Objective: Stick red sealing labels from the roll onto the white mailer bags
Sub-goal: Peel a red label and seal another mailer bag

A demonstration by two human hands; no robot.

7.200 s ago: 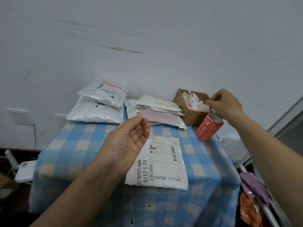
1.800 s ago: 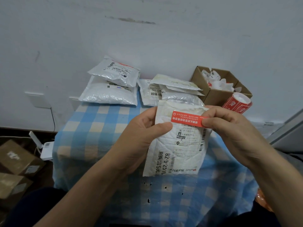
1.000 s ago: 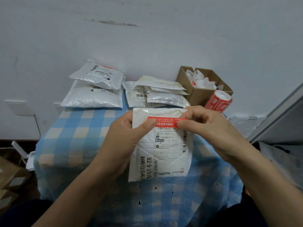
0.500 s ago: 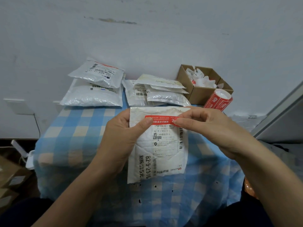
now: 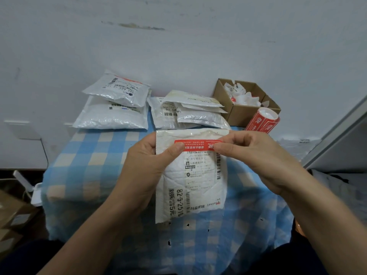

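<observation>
Hands (image 5: 146, 171) (image 5: 256, 161) pinch label (image 5: 195, 145) across mailer (image 5: 190, 175) top edge.

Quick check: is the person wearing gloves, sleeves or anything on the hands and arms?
No. Both hands, left and right, are bare: no gloves, rings, watch or bands visible. Both forearms are uncovered all the way to the frame edge, so no sleeves show.

table (image 5: 95, 167): blue-and-cream check cloth | far left: stack of mailers (image 5: 113, 114) | far middle: second mailer pile (image 5: 190, 114) | far right: cardboard box (image 5: 240, 114), label roll (image 5: 262, 122) touching it
</observation>
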